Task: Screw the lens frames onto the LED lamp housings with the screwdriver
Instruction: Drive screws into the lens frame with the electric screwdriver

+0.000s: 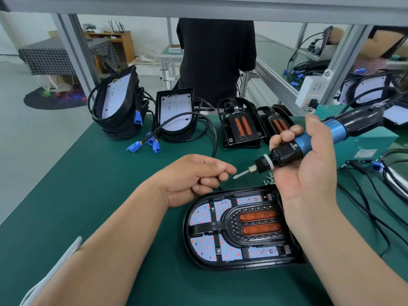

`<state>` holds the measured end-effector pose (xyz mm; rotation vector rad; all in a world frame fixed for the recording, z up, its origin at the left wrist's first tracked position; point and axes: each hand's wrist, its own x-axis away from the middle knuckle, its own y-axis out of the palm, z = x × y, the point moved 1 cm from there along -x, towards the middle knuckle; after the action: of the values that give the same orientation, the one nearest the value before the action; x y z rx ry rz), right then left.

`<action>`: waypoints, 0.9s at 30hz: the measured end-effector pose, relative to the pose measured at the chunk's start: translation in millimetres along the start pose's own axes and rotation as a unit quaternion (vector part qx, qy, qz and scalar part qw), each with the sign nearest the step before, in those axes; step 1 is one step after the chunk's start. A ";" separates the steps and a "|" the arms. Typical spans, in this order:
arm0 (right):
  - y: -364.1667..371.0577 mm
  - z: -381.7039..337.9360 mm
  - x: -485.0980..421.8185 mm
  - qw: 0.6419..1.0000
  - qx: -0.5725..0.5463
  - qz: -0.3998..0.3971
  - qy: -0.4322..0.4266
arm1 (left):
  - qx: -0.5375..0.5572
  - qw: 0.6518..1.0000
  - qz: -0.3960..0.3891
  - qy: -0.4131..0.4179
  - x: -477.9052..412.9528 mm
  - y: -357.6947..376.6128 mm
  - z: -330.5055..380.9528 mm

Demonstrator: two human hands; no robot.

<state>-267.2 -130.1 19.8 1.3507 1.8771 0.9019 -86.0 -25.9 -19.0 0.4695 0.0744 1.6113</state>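
Head view, looking down at a green surface [88, 173]. The right hand [309, 173] is wrapped around the barrel of a blue-and-black electric screwdriver [309, 143]. It holds the tool raised and tilted so that the bit [240, 174] points left and slightly down, toward the left hand [194, 180].

The left hand's fingers are curled, with thumb and forefinger pressed together just beside the bit tip. This looks like loading a screw onto the bit, though whether a screw is pinched there is too small to tell.

A small heap of loose screws [269, 179] lies under the tool, within easy reach. Directly below both hands an LED lamp housing [187, 228] lies flat. A black lens frame [229, 221] with two amber lenses is seated in it, ready for fastening.

Further back stand a stack of bare housings [119, 107] with trailing cables, and spare lens frames [240, 122].
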 end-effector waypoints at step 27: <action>-3.8 0.9 -3.2 1.000 0.003 0.016 -0.019 | -0.006 1.000 -0.028 0.006 1.0 4.4 -1.6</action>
<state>-267.6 -133.9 16.5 1.3961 1.8362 0.8811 -90.8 -25.0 -18.8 0.4446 0.0854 1.5585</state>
